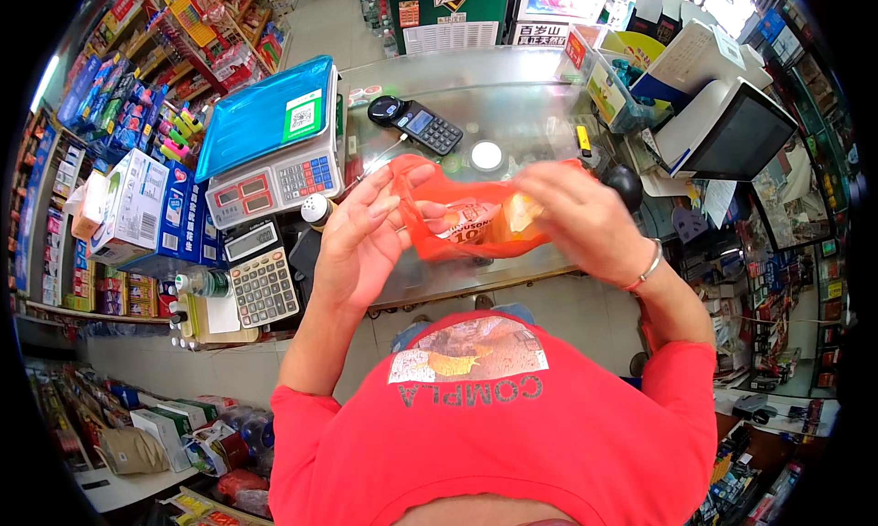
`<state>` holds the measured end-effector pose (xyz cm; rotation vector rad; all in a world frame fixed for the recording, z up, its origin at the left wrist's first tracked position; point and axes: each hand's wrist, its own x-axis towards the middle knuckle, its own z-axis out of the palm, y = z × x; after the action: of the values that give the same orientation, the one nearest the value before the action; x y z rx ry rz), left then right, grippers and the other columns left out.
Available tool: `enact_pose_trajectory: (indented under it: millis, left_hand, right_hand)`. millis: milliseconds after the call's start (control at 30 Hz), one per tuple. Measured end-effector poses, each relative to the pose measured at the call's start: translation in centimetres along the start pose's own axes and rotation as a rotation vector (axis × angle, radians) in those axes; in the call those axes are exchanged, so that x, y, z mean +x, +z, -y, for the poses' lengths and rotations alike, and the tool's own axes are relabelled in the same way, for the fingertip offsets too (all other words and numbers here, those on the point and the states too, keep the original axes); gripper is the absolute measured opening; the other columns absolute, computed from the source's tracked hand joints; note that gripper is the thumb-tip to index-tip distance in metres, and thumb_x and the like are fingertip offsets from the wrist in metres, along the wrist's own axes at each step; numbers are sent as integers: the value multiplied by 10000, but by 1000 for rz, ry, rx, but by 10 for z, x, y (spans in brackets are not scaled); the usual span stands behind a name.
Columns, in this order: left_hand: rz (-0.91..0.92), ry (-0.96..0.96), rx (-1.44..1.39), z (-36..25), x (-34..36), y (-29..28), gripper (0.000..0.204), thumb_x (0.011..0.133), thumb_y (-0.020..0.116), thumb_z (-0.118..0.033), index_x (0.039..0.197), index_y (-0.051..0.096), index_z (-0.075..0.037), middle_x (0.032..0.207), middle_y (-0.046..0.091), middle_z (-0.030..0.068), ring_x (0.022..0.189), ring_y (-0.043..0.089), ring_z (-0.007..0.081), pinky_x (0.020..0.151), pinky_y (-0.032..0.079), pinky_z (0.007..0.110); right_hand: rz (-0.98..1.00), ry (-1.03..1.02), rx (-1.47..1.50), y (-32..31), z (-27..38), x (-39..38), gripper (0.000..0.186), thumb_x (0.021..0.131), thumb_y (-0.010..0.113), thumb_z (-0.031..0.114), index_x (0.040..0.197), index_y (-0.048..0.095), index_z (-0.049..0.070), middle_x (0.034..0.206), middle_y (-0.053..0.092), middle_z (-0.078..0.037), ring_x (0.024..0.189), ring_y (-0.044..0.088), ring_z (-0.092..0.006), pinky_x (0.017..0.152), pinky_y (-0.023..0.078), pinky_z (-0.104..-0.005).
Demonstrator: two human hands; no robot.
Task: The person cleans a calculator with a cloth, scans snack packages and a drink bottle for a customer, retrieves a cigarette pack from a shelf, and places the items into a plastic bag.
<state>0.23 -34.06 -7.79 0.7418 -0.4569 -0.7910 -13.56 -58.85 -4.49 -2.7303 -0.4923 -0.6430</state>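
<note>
A thin red plastic bag (430, 193) hangs stretched between my hands above the glass counter. My left hand (358, 242) is at its left side, palm turned up, with some fingers hooked inside the bag's mouth. At the right side, my right hand (585, 220) is bent over the rim with curled fingers, slightly smeared by motion; its fingertips are partly hidden. Inside the bag lie a pinkish printed packet (468, 224) and a yellow-orange packet (519, 217) close to my right fingers.
The glass counter (393, 73) bears a card terminal (428, 128), a round white disc (487, 156) and a yellow lighter (583, 141). A blue-topped scale (265, 114) and a calculator (263, 288) stand left. A screen (741, 133) stands right, near a plastic bin (615, 96).
</note>
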Motion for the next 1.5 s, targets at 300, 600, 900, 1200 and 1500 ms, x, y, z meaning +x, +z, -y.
enact_pose_trajectory:
  millis: [300, 600, 900, 1200, 1500]
  left_hand:
    - [15, -13, 17, 3, -7, -4, 654, 901, 587, -119, 1447, 280, 68, 1409, 446, 238, 1066, 633, 328, 899, 537, 463]
    - [11, -83, 132, 13, -17, -17, 699, 913, 599, -62, 1480, 210, 63, 1378, 483, 236, 1010, 659, 308, 804, 548, 381]
    - [-10, -28, 78, 14, -12, -14, 662, 905, 590, -85, 1468, 269, 50, 1432, 417, 277, 1036, 643, 337, 871, 549, 451]
    - [-34, 11, 79, 7, -9, -10, 725, 875, 587, -95, 1469, 213, 88, 1453, 379, 286, 1084, 634, 355, 934, 517, 471]
    - [-57, 18, -46, 4, -13, -5, 649, 898, 566, -19, 1458, 247, 56, 1468, 350, 260, 1082, 621, 344, 932, 516, 470]
  right_hand:
    - [409, 263, 264, 35, -48, 2, 371, 873, 660, 173, 1183, 582, -15, 1149, 627, -186, 1080, 592, -350, 921, 484, -404]
    - [340, 180, -248, 47, -51, 24, 124, 862, 603, 187, 859, 659, 76, 819, 652, -110, 824, 644, -304, 699, 512, -411]
    - [338, -35, -392, 82, -26, 12, 144, 821, 616, 224, 850, 586, 86, 836, 617, -79, 759, 635, -265, 634, 506, -383]
    - [434, 288, 56, 57, -20, 32, 843, 789, 699, 554, 1411, 403, 67, 1276, 559, -216, 924, 651, -397, 731, 535, -448]
    - [504, 208, 257, 55, 3, 20, 737, 796, 667, 590, 1275, 509, 52, 1128, 569, -189, 895, 639, -374, 739, 527, -449]
